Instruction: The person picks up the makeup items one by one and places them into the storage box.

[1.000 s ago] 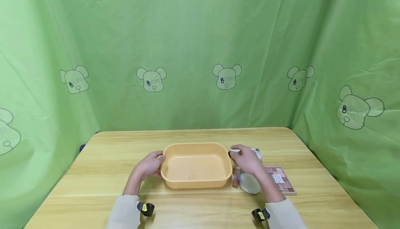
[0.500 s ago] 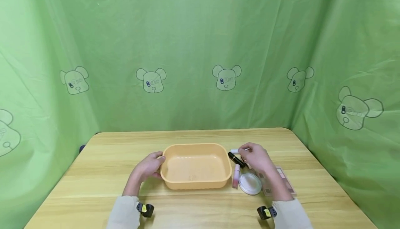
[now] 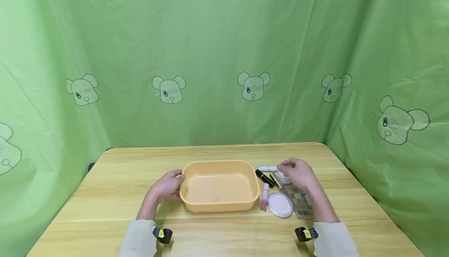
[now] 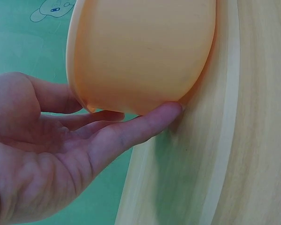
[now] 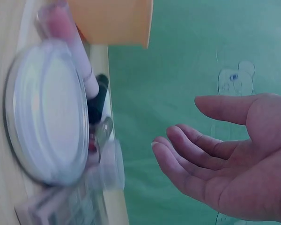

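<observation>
My left hand (image 3: 165, 187) grips the left end of an orange plastic basin (image 3: 221, 208), thumb at the rim and fingers against the outer wall. In the left wrist view, the basin (image 4: 145, 51) shows between thumb and fingers. My right hand (image 3: 299, 174) hovers over the makeup at the right, partly covering a small white round container (image 3: 283, 177). Nothing lies between its loosely bent fingers in the right wrist view (image 5: 225, 154). Near it lie a white tube (image 3: 267, 169), a black tube (image 3: 264, 178), and a slim gold-coloured tube (image 3: 276, 181).
Nearer the front lie a pink lip gloss tube (image 3: 264, 197), a round compact (image 3: 280, 205) with a clear lid and an eyeshadow palette (image 3: 301, 202), partly behind the right forearm. All stand on a wooden table (image 3: 224, 233) with a green curtain (image 3: 210, 124) behind.
My right hand has moved right, away from the basin's right rim, uncovering the white, black and gold-coloured tubes. My left hand and the basin stay in place.
</observation>
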Demonstrator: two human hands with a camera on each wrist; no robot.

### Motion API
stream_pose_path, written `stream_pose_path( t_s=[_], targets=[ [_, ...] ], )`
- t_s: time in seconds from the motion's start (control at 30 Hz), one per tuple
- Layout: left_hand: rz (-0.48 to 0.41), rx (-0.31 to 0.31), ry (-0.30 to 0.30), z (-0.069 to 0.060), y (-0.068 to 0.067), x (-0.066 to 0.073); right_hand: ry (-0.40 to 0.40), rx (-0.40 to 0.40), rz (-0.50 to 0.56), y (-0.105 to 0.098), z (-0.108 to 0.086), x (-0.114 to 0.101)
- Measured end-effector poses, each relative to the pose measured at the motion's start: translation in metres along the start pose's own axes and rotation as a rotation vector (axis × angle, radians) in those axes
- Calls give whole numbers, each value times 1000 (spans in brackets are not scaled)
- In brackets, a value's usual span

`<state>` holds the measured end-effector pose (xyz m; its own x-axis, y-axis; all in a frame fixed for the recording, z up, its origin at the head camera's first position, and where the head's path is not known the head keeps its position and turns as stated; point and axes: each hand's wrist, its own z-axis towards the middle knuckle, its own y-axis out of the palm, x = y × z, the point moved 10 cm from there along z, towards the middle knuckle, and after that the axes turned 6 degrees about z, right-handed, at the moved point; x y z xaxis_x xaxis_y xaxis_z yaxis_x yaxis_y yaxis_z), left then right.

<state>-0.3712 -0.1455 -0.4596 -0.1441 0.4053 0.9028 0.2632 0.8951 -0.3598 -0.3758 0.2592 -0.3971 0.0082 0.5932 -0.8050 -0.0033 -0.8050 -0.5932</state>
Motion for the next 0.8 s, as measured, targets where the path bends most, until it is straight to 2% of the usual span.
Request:
stream_pose_path(
  t_s=[0.27,0.53,0.8],
  targets=[
    [-2,0,-1,0,-1,-1,60,44,13,-19,1,23],
    [-6,-7,-7,-1,0,-2,134,41,-27,-23,1,38],
    [-5,-14,4,0,-1,-1,153,32,-34,-26,4,49]
  ],
)
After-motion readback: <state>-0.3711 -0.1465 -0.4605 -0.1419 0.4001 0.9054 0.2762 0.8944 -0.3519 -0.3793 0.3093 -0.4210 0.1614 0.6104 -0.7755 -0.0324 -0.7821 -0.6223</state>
